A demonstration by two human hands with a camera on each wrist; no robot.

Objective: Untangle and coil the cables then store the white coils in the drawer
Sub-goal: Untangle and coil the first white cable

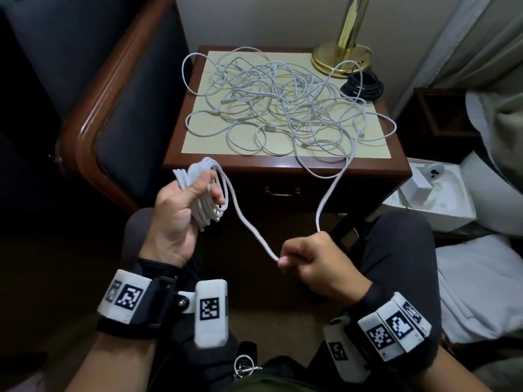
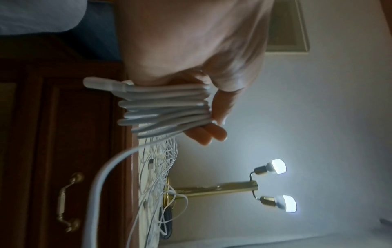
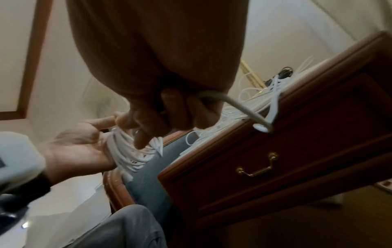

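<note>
Coiling a white cable at the nightstand point(image 1: 283, 168)

Our left hand point(image 1: 175, 219) grips the white coil point(image 1: 208, 193); our right hand point(image 1: 317, 261) pinches its loose strand point(image 1: 325, 205) leading from the tangle point(image 1: 283, 100).

Desk point(image 1: 283, 165): dark red-brown wood with a pale top panel.
Lamp point(image 1: 342, 56): brass, on the desk's far right corner; two bulbs point(image 2: 275, 166) lit.
Chair point(image 1: 119, 114): left of desk, wooden frame, dark padding.
Wall point(image 1: 254, 18): pale, behind desk.
Floor point(image 1: 42, 292): brown, dim.
</note>
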